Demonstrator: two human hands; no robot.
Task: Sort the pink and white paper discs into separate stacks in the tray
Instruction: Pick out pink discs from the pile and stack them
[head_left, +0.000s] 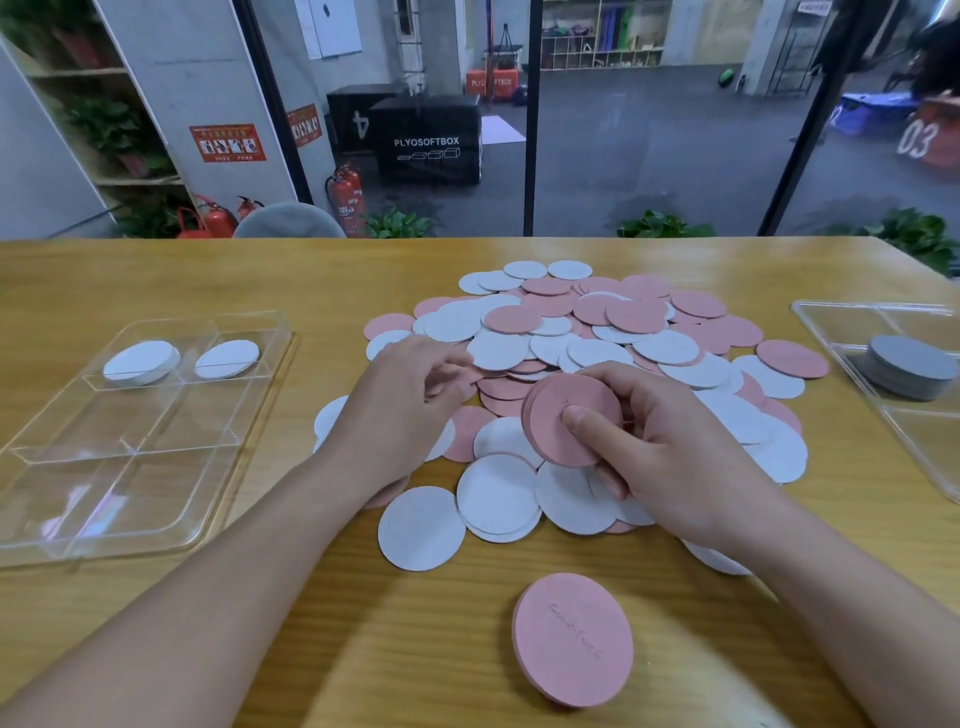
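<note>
With the right hand (670, 452) pinching a pink bundle (571, 421) just above the mixed pile (597, 353), the left hand (410, 395), fingers loosely curled over the pile's left edge and seemingly empty, should lift only pink discs, squaring edges before adding.

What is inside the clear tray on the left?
The tray holds two white stacks in its far compartments. No pink discs show there; stack heights are unclear.

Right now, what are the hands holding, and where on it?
The right hand grips a small stack of pink discs, thumb on its face, fingers behind. Whether the left hand holds anything cannot be told.
</note>
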